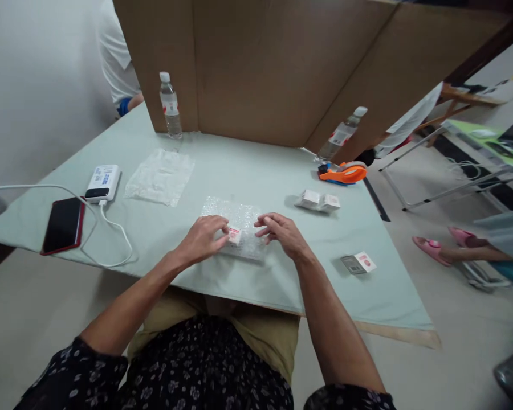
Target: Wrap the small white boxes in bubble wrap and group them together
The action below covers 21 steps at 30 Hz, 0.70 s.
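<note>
A small white box with red print (235,236) stands on a sheet of bubble wrap (245,215) near the table's front edge. My left hand (204,236) is at the left side of this box, thumb and fingers curved and apart. Its fingertips are so close that I cannot tell whether they touch the box. Over the right end of the bubble wrap is my right hand (283,233), fingers loosely bent and spread, with nothing in it.
Small wrapped boxes (319,201), an opened carton (358,263) and an orange tape dispenser (342,173) lie right. Plastic film (160,176), a power bank (103,183) and a phone (62,225) lie left. Bottles (171,108) stand before a cardboard screen (256,68).
</note>
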Tool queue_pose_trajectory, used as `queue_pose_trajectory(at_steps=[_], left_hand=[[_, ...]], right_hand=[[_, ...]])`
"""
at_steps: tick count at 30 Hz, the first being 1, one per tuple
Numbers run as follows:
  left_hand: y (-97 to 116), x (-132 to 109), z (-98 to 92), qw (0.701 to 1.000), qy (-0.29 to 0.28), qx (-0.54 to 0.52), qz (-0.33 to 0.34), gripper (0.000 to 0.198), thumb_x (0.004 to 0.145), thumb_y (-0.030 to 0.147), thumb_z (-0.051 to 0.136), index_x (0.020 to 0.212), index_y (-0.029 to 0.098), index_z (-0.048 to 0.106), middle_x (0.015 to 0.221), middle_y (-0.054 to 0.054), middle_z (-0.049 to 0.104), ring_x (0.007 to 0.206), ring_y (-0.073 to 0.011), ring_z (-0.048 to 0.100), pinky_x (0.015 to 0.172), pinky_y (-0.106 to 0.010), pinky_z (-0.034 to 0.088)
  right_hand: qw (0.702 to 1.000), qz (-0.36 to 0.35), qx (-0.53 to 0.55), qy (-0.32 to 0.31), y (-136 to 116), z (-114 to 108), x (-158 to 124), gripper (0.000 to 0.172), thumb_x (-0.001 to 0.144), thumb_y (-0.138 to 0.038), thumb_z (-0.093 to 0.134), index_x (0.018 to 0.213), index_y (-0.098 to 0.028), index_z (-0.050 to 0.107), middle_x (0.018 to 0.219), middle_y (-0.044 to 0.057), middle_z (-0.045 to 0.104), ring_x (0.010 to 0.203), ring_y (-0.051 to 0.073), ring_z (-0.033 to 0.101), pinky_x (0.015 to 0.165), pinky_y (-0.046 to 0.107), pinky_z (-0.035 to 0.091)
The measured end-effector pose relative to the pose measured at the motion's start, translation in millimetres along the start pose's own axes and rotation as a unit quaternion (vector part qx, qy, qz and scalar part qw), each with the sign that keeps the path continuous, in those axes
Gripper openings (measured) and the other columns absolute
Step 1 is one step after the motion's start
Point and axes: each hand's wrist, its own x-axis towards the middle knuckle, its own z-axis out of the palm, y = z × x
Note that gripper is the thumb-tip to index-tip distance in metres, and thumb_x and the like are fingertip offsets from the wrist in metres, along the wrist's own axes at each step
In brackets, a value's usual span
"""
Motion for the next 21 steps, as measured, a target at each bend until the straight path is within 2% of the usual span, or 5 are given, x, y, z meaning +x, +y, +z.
queue_pose_trajectory(at_steps=[5, 8, 11, 17, 21], left_hand=[[7, -62, -1.8, 0.990, -0.001, 0.120, 0.075, 0.014, 0.086, 0.010, 0.057, 0.095, 0.019, 0.063, 0.124, -0.010, 0.065, 0.114, -0.0251, 0.059, 0.106, -0.050, 0.040], [7, -84, 9.2, 0.988, -0.019, 0.137, 0.063, 0.018, 0.084, 0.007, 0.058, 0.097, 0.019, 0.063, 0.117, -0.009, 0.066, 0.112, -0.0251, 0.058, 0.107, -0.051, 0.039], [8, -91, 19.2, 0.992, -0.013, 0.122, 0.044, 0.016, 0.086, 0.007, 0.057, 0.095, 0.019, 0.063, 0.112, -0.008, 0.066, 0.111, -0.0238, 0.057, 0.108, -0.049, 0.038], [11, -85, 19.7, 0.994, -0.002, 0.103, 0.027, 0.014, 0.085, 0.008, 0.059, 0.093, 0.018, 0.063, 0.109, -0.008, 0.067, 0.107, -0.0235, 0.059, 0.105, -0.049, 0.040], [10, -73, 17.6, 0.997, 0.040, 0.058, 0.007, 0.005, 0.087, 0.015, 0.060, 0.087, 0.019, 0.063, 0.108, -0.007, 0.068, 0.104, -0.0224, 0.061, 0.100, -0.046, 0.044]], right_hand=[[0.962, -0.093, -0.241, -0.090, -8, 14, 0, 0.033, 0.082, -0.039, 0.067, 0.110, -0.021, 0.065, 0.114, 0.009, 0.070, 0.093, 0.024, 0.068, 0.074, 0.037, 0.055], [0.898, -0.172, -0.397, -0.083, -6, 41, -3, 0.052, 0.076, -0.030, 0.074, 0.124, -0.021, 0.058, 0.124, 0.013, 0.066, 0.111, 0.030, 0.062, 0.092, 0.046, 0.050], [0.867, -0.193, -0.454, -0.067, -1, 56, -5, 0.043, 0.079, -0.027, 0.069, 0.120, -0.020, 0.058, 0.115, 0.013, 0.069, 0.106, 0.030, 0.062, 0.091, 0.047, 0.048], [0.871, -0.215, -0.434, -0.077, 9, 57, -3, 0.041, 0.083, -0.030, 0.066, 0.122, -0.021, 0.056, 0.117, 0.012, 0.068, 0.108, 0.030, 0.062, 0.091, 0.047, 0.048], [0.911, -0.198, -0.356, -0.066, -2, 42, -16, 0.053, 0.085, -0.044, 0.067, 0.131, -0.023, 0.052, 0.130, 0.013, 0.062, 0.118, 0.031, 0.059, 0.099, 0.051, 0.045]])
